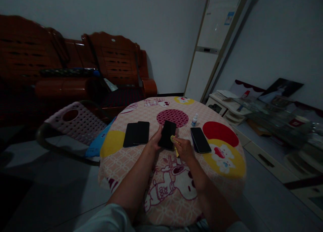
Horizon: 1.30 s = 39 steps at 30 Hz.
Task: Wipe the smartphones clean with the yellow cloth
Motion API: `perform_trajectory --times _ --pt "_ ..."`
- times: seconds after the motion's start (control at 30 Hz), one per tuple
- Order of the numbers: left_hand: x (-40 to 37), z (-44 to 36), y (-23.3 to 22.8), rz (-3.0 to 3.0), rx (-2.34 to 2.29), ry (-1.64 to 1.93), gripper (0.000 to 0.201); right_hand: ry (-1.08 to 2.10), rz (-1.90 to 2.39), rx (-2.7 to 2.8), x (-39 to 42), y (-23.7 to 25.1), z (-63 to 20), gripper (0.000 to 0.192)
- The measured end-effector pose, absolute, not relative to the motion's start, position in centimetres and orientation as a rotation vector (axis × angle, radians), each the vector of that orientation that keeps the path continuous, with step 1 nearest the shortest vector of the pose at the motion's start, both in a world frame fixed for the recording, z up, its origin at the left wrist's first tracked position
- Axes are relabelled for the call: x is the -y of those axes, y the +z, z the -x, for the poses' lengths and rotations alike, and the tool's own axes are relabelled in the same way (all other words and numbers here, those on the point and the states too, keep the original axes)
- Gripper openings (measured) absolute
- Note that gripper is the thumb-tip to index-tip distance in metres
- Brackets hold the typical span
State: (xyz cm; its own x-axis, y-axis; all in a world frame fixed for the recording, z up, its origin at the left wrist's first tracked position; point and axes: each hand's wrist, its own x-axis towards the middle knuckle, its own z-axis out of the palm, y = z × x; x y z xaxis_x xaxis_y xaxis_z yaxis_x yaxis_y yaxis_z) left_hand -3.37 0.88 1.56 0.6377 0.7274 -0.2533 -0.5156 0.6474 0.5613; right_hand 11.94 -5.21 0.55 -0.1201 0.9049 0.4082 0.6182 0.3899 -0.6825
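Phone (167, 133) over the middle of the counter (119, 164), left hand (155, 138) curled round its left edge; right hand (184, 148) bunched, pinching a yellow cloth (172, 138) at the phone's right side. Probably best to wipe in light, overlapping strokes, bracing firmly from behind (thumb off the area being rubbed).

Dim, underexposed, cool cast. Glare on glossy wooden armrest (62, 88) far left of the fingers (177, 141); small highlight on the floor-standing air conditioner (210, 33) ahead-right of them, dark shadow on the wall (280, 33) beside it. Wide-angle stretch at edges; glass shelf (271, 116), right of fingers, smeared.
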Motion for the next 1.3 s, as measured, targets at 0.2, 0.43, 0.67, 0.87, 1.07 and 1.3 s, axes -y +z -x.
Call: perform_trajectory --times 0.2,0.43,0.67,0.87,1.07,1.3 --pt "-0.9 3.0 1.1 -0.437 -0.474 0.708 0.077 0.413 1.342 1.818 4.9 -0.1 -12.1 0.026" --pt "-1.6 3.5 0.3 -0.460 -0.521 0.842 0.079 0.585 1.214 1.949 5.4 -0.1 -11.3 0.023" --pt "-1.5 3.1 0.4 -0.484 -0.527 0.787 0.080 0.574 1.241 1.925 5.5 0.1 -11.2 0.024" --pt "-0.6 1.8 0.5 -0.547 -0.627 0.667 0.070 0.435 1.361 1.751 5.2 0.3 -11.7 0.023" --pt "-0.3 1.7 1.2 -0.530 -0.573 0.711 0.073 0.528 1.210 1.887 5.5 -0.1 -11.0 0.025" --pt "-0.6 2.0 1.0 -0.489 -0.593 0.788 0.077 0.646 1.056 2.001 6.0 -0.1 -10.0 0.025"
